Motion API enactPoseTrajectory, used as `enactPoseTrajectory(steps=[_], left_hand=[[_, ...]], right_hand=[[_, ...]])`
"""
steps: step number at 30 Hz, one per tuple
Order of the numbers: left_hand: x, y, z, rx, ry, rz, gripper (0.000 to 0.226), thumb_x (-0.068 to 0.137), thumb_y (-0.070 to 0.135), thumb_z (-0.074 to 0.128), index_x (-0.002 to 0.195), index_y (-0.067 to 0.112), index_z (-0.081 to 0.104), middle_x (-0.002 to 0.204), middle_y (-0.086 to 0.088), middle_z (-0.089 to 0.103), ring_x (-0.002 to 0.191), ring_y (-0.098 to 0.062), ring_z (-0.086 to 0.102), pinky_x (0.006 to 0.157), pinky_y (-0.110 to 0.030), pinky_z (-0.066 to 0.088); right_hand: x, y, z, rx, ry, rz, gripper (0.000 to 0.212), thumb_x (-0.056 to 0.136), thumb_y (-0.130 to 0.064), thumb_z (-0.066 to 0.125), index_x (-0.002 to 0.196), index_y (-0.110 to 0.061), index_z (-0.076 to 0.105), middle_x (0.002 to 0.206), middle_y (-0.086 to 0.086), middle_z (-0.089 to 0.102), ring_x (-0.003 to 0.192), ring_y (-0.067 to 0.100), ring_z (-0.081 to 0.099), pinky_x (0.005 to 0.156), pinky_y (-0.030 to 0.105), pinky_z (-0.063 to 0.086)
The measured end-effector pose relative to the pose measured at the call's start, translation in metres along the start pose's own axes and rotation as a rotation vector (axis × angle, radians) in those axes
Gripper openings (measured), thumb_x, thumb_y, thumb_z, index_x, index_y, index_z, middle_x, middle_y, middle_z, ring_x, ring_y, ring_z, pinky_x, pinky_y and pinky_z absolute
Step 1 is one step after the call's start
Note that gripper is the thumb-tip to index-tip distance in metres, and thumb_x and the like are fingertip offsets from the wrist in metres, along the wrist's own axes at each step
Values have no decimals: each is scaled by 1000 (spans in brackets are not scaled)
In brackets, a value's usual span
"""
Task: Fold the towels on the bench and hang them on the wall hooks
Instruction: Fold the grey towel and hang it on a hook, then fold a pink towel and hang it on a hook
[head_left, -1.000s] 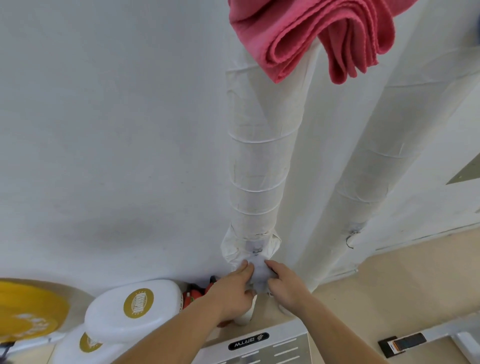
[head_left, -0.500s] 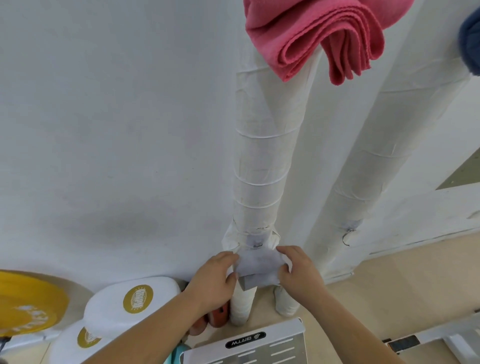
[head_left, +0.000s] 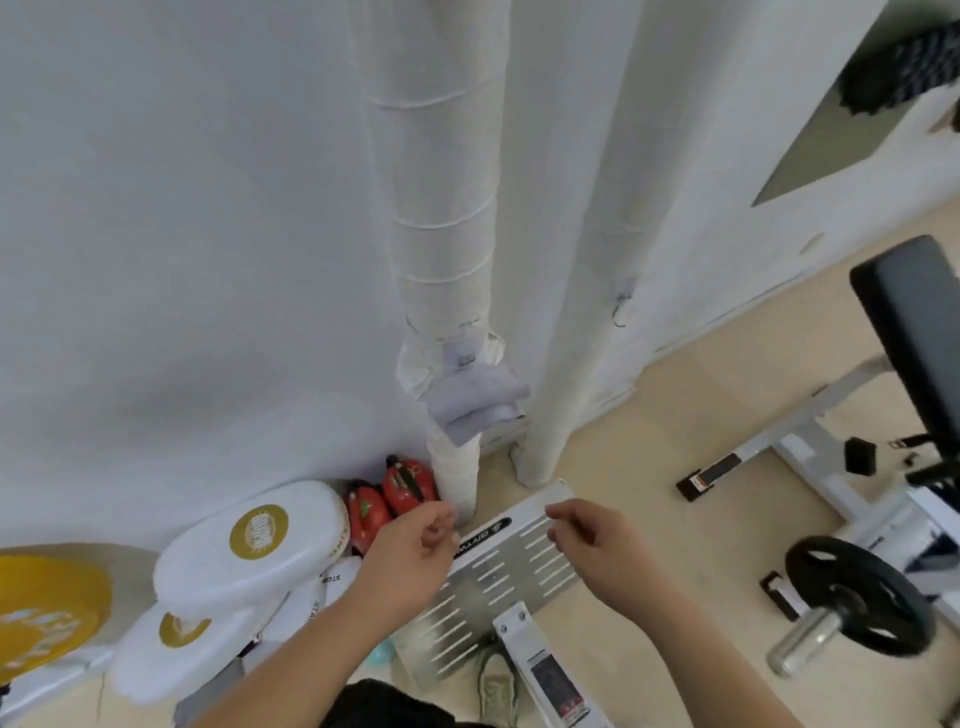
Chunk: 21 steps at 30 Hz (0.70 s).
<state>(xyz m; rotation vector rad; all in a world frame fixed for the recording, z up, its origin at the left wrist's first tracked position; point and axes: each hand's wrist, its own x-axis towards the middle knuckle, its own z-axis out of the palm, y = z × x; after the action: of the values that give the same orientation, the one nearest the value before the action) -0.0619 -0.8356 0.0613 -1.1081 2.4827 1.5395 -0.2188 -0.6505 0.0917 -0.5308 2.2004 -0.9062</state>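
Hanging low on the left wrapped pipe (head_left: 441, 234): a folded pale grey towel (head_left: 475, 402), close against the white wall (head_left: 182, 208). Both hands are on the near side of it, well apart from it. Left hand (head_left: 415, 543): fingers loosely curled, holding nothing. Right hand (head_left: 597, 540): same, loosely curled, holding nothing. Both hover over a slotted metal plate (head_left: 519, 577). The right wrapped pipe (head_left: 587, 208) carries a small hook (head_left: 620, 312). Red boxing gloves (head_left: 400, 493) sit at the left pipe's foot, with white focus pads (head_left: 249, 551) left of them. Black weight plate (head_left: 852, 597) on the floor, near right.
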Motion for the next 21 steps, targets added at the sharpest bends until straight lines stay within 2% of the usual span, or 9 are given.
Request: enactPoseTrajectory(steps=[2, 3, 6, 9, 11, 13, 15, 18, 21], left_hand=[[-13, -9, 8, 34, -83, 31, 28, 96, 24, 64, 122, 34, 64, 110, 21, 66, 100, 4, 63, 94, -17, 51], [-22, -17, 13, 56, -126, 46, 29, 95, 24, 64, 124, 31, 65, 111, 20, 67, 100, 4, 63, 95, -17, 51], [-60, -39, 28, 101, -295, 107, 29, 96, 20, 63, 124, 27, 65, 113, 14, 68, 96, 11, 61, 81, 0, 43], [-103, -55, 41, 128, -418, 178, 21, 95, 19, 64, 112, 32, 67, 100, 17, 69, 83, 17, 61, 74, 3, 41], [-132, -67, 55, 151, -498, 205, 19, 94, 20, 66, 110, 30, 68, 97, 15, 70, 82, 13, 62, 75, 0, 43], [-167, -69, 69, 167, -577, 216, 18, 93, 19, 67, 103, 34, 68, 98, 14, 71, 86, 8, 64, 82, -9, 49], [-198, -69, 86, 187, -663, 213, 16, 93, 22, 67, 98, 38, 68, 99, 13, 72, 91, 4, 66, 86, -18, 51], [-240, -70, 117, 252, -759, 282, 13, 95, 23, 64, 97, 35, 67, 96, 15, 71, 85, 7, 64, 75, -8, 46], [-285, -70, 151, 308, -829, 329, 14, 96, 21, 62, 100, 33, 67, 96, 15, 70, 79, 14, 61, 69, -4, 45]], right_hand=[[-31, 16, 13, 6, 51, 62, 23, 100, -26, 53, 103, -46, 65, 93, -3, 77, 83, 17, 71, 80, 31, 57], [-49, 26, 23, 20, 83, 91, 24, 100, -27, 52, 99, -49, 63, 93, -5, 76, 85, 15, 71, 83, 34, 58], [-113, 50, 60, 100, 150, 213, 23, 99, -30, 53, 104, -48, 65, 95, -11, 76, 88, 8, 72, 87, 36, 59], [-183, 71, 98, 249, 285, 310, 23, 99, -23, 55, 105, -40, 69, 94, -7, 77, 89, 10, 73, 89, 36, 59], [-235, 85, 116, 332, 357, 398, 24, 100, -19, 54, 107, -38, 69, 94, -4, 77, 88, 12, 73, 86, 36, 60], [-289, 100, 131, 405, 428, 456, 25, 101, -18, 54, 119, -29, 68, 97, -4, 77, 87, 7, 72, 85, 31, 60], [-335, 112, 140, 465, 508, 503, 26, 101, -16, 54, 121, -26, 68, 97, -4, 77, 84, 5, 72, 82, 28, 60], [-395, 132, 150, 580, 638, 577, 26, 100, -12, 54, 112, -28, 70, 94, -1, 77, 84, 11, 72, 79, 30, 60], [-457, 160, 162, 641, 737, 623, 26, 99, -16, 56, 118, -28, 69, 95, -6, 78, 90, 7, 74, 91, 33, 59]])
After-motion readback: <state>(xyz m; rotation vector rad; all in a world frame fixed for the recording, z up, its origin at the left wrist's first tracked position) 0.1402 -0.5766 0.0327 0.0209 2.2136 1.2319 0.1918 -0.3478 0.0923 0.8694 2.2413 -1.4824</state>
